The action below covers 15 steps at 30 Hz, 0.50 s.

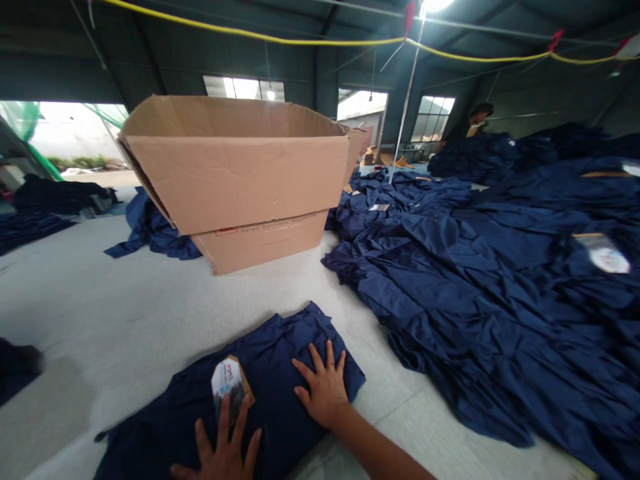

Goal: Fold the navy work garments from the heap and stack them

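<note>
A folded navy garment (pixel 275 380) lies on the pale surface at the bottom centre, with a white and brown paper tag (pixel 228 381) on top. My left hand (pixel 225 447) rests on the garment with fingers spread, its fingertips at the lower edge of the tag. To the right of the tag, my right hand (pixel 324 390) lies flat on the cloth near the garment's right end, fingers apart. Neither hand grips anything.
A large open cardboard box (pixel 240 180) stands beyond the garment. Spread navy garments (pixel 450 287) cover the right side, some with tags. More dark cloth (pixel 55 200) lies at the left. A person (pixel 473 123) is at the back right. A yellow cable (pixel 250 32) hangs overhead.
</note>
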{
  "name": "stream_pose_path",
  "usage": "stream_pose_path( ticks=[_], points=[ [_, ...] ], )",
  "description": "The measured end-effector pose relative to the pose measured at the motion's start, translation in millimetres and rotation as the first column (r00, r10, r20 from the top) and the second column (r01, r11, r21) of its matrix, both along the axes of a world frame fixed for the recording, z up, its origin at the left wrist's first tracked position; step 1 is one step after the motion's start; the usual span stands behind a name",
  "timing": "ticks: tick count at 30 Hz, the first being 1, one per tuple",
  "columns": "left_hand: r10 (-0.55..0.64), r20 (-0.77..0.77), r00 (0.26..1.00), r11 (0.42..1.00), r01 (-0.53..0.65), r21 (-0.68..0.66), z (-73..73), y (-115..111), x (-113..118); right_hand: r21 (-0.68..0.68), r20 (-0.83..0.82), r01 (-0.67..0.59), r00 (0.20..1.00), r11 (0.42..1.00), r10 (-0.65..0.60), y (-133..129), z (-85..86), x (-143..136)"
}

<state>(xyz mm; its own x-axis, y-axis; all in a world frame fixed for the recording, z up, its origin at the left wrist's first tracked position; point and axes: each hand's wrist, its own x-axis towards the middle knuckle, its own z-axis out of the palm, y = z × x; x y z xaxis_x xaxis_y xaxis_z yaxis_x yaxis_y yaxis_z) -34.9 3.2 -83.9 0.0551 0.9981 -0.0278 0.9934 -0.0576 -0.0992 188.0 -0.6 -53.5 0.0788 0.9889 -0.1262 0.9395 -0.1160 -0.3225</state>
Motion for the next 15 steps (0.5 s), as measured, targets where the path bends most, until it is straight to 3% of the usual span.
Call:
stream_pose_path(
  ticks=[6, 15],
  points=[
    [0.026, 0.054, 0.998, 0.999, -0.027, 0.02, -5.6, 17.7, -18.6, 0.033, -0.087, -0.043, 0.995, 0.999, 0.046, 13.0, 8.8, -12.1],
    [0.067, -0.045, 0.997, 0.998, -0.067, 0.008, 18.7, 9.2, -15.2, 0.027, 0.066, -0.023, 0.998, 0.999, 0.021, 31.0, -5.5, -27.8]
  ],
)
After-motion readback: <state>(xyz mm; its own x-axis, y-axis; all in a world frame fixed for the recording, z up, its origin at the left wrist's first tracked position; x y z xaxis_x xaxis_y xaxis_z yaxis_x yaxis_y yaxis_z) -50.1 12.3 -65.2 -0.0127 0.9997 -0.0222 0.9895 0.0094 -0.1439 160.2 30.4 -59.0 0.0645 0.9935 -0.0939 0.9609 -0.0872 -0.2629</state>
